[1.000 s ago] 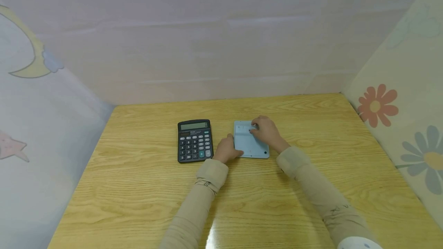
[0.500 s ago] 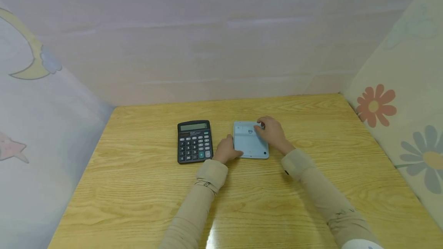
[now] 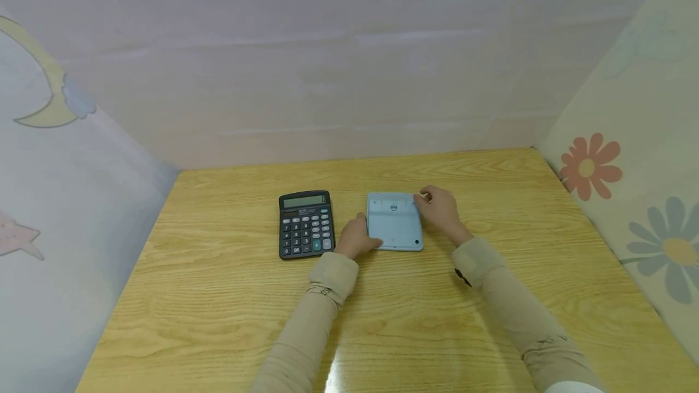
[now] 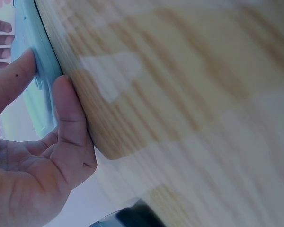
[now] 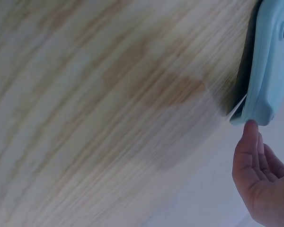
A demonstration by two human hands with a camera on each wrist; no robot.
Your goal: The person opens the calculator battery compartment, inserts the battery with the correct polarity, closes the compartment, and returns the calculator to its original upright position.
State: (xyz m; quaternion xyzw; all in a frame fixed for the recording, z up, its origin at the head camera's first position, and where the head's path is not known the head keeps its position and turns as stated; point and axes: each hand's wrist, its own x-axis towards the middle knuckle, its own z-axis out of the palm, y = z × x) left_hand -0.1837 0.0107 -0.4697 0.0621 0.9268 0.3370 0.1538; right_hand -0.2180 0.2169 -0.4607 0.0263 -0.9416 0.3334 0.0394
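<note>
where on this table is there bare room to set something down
Bare wood lies behind the black calculator and blue calculator, right of the right hand, and left of the black one. Crowded: the middle, where the left hand holds the blue one.

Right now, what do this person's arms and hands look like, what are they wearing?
Both arms are in long beige sleeves with ribbed cuffs. The left sleeve has small dark marks near the cuff; the right sleeve has similar marks farther up. The left hand and right hand are bare, without gloves.
</note>
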